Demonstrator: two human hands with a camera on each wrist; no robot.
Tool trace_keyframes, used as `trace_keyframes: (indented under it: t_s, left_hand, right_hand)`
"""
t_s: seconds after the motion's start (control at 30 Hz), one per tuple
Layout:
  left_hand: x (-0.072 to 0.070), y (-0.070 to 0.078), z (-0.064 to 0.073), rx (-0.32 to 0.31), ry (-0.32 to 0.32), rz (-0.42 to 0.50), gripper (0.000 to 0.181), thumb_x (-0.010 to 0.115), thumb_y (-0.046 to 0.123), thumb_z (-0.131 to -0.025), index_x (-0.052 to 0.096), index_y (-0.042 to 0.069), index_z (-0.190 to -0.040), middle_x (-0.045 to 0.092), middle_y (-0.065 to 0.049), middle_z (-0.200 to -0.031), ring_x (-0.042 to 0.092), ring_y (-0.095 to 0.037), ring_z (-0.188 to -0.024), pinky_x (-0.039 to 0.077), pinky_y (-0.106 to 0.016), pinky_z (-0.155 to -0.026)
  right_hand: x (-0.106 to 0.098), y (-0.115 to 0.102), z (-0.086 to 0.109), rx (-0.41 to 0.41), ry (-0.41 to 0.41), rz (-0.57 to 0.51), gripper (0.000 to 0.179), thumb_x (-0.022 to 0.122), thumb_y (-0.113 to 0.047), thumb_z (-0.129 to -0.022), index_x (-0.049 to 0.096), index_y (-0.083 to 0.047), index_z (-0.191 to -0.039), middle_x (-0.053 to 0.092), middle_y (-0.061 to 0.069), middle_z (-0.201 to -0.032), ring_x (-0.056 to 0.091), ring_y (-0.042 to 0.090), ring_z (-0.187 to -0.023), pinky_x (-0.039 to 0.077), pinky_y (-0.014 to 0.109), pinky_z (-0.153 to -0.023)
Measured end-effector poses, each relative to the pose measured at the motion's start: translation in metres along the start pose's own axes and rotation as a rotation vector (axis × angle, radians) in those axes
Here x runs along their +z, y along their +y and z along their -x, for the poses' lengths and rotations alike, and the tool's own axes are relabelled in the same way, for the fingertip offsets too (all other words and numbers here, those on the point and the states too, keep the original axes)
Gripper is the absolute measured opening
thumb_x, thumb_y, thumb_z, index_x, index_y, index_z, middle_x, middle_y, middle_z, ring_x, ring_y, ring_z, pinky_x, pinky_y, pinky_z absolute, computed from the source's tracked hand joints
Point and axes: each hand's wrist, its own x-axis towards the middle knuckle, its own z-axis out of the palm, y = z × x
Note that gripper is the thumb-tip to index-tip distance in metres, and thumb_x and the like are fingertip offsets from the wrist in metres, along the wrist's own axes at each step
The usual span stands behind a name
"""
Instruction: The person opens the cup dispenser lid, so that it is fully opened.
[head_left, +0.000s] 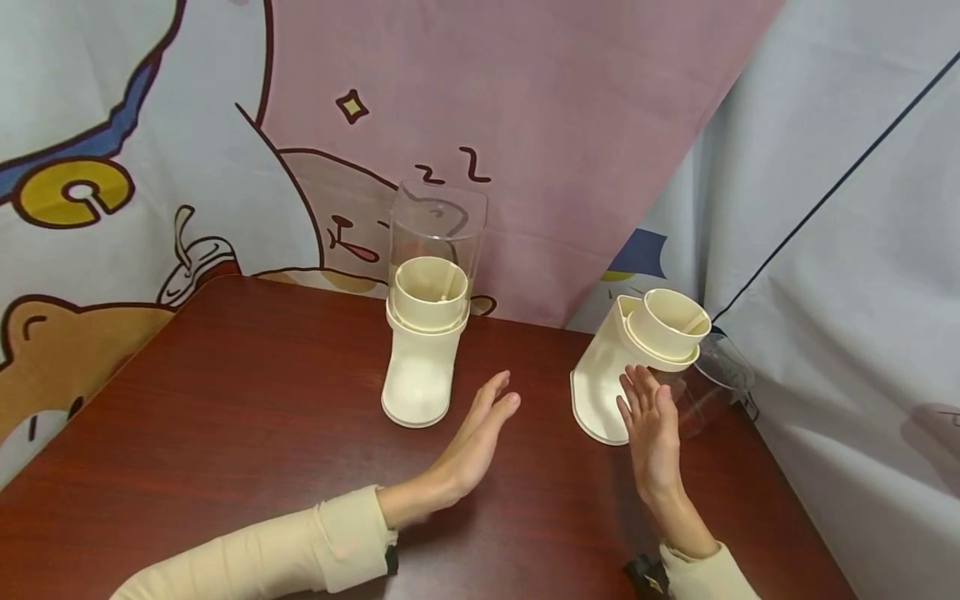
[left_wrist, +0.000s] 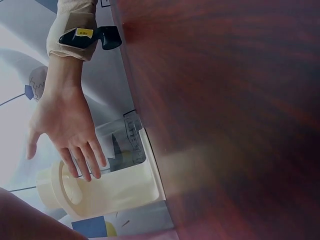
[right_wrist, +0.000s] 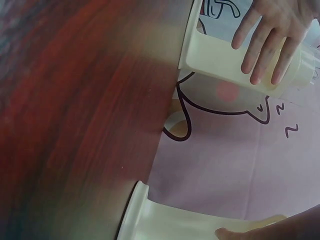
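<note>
Two cream plastic stands with round cups at the top are on the table. The left stand (head_left: 422,367) has a clear container (head_left: 438,221) rising from its top. My left hand (head_left: 468,446) is held to its right and nearer to me, fingers straight, holding nothing. The right stand (head_left: 603,383) leans in the head view, with a clear container (head_left: 720,375) behind its right side. In front of it is my right hand (head_left: 654,442), fingers extended and overlapping its edge; I cannot tell whether they touch. The left wrist view shows this right hand's bare palm.
A dark red-brown wooden table (head_left: 225,425) spans the area. A printed cartoon curtain (head_left: 540,108) hangs behind it, and a pale cloth (head_left: 847,333) hangs along the right edge. A black camera band (left_wrist: 90,37) sits on the right sleeve.
</note>
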Motion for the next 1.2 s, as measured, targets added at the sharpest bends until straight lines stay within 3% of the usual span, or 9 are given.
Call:
trace_keyframes:
  t_s: [0.2,0.47,0.77,1.0,1.2]
  left_hand:
    - [-0.001,0.000,0.002,-0.009,-0.002,-0.004,0.060,0.036,0.047,-0.104,0.029,0.018,-0.156,0.027,-0.007,-0.162,0.023,-0.028,-0.151,0.019,-0.056,-0.121]
    - [-0.003,0.000,0.003,-0.002,-0.014,0.005,0.060,0.036,0.045,-0.104,0.032,0.015,-0.155,0.030,-0.009,-0.161,0.027,-0.029,-0.150,0.020,-0.056,-0.121]
    - [-0.016,0.000,0.004,-0.016,0.026,0.008,0.058,0.037,0.042,-0.104,0.033,0.012,-0.154,0.033,-0.010,-0.161,0.028,-0.030,-0.149,0.019,-0.057,-0.121]
    - [-0.027,0.001,0.007,-0.005,0.045,0.011,0.057,0.036,0.040,-0.105,0.034,0.010,-0.153,0.034,-0.011,-0.160,0.028,-0.031,-0.149,0.015,-0.057,-0.121]
    - [-0.034,0.004,0.010,-0.003,0.064,0.009,0.057,0.036,0.039,-0.105,0.034,0.009,-0.153,0.033,-0.011,-0.161,0.026,-0.031,-0.150,0.014,-0.057,-0.122]
  right_hand:
    - [0.002,0.002,0.001,0.010,-0.014,0.001,0.069,0.020,-0.052,-0.106,0.015,-0.004,-0.155,0.033,-0.004,-0.151,0.022,0.019,-0.149,0.022,0.027,-0.120]
    - [0.008,0.008,-0.001,0.023,-0.041,-0.009,0.070,0.019,-0.052,-0.106,0.010,-0.004,-0.156,0.025,0.005,-0.158,0.017,0.021,-0.151,0.020,0.028,-0.122]
    - [0.016,0.009,-0.003,0.030,-0.035,0.000,0.073,0.020,-0.051,-0.106,0.007,-0.001,-0.157,0.015,0.013,-0.162,0.015,0.023,-0.152,0.018,0.031,-0.123]
    - [0.024,0.010,-0.006,0.024,-0.071,-0.002,0.073,0.019,-0.048,-0.106,0.003,0.002,-0.157,0.025,0.005,-0.157,0.016,0.023,-0.152,0.017,0.032,-0.124]
    - [0.031,0.012,-0.008,0.017,-0.107,0.013,0.074,0.020,-0.049,-0.107,0.003,0.003,-0.157,0.016,0.015,-0.162,0.012,0.027,-0.153,0.017,0.032,-0.124]
